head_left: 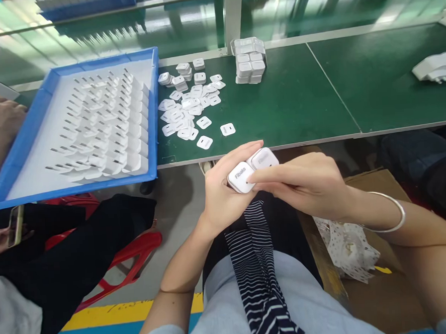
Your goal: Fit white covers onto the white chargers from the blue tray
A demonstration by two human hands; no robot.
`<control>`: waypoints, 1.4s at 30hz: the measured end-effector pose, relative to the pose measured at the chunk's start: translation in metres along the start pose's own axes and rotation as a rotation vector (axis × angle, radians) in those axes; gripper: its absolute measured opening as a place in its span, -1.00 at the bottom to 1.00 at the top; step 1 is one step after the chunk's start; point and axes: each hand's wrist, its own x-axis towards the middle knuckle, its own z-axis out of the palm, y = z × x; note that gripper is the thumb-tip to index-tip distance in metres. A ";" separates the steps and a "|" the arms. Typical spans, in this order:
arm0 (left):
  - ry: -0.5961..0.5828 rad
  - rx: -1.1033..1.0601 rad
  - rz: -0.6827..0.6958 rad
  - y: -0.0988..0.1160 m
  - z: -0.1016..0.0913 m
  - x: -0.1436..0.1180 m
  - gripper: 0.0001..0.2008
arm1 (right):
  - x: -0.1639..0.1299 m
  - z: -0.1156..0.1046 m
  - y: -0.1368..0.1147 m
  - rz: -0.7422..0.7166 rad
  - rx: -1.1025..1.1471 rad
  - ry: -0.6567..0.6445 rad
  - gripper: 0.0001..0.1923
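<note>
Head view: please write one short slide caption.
Both hands hold two white chargers beside a blue tray.

Tray (25, 149) overhangs the bench's (298, 102) front edge at its left end. Loose covers (189, 108) lie just right of it, stacked covers (250, 60) behind them near the back edge.

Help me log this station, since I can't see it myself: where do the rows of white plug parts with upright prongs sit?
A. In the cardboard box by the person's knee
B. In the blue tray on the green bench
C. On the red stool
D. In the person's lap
B: the white plug parts stand in neat rows inside the blue tray, which rests on the green bench.
</note>
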 end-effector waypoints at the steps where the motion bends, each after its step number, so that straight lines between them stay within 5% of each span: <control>1: -0.001 -0.002 0.005 0.001 -0.001 0.001 -0.52 | 0.001 -0.001 -0.001 0.006 0.005 -0.004 -0.84; 19: -0.001 0.058 0.060 -0.001 -0.002 0.002 -0.54 | 0.004 -0.004 -0.001 0.164 0.111 -0.118 -0.79; 25: -0.037 0.174 0.145 0.000 -0.007 -0.001 -0.53 | 0.005 -0.004 0.002 0.064 0.037 -0.176 -0.69; 32: -0.027 0.148 0.068 0.001 -0.002 -0.005 -0.57 | 0.003 -0.004 0.003 0.043 0.047 -0.159 -0.72; 42: -0.001 0.143 0.019 0.003 0.002 -0.006 -0.63 | 0.000 -0.007 0.006 -0.153 -0.174 -0.212 -0.52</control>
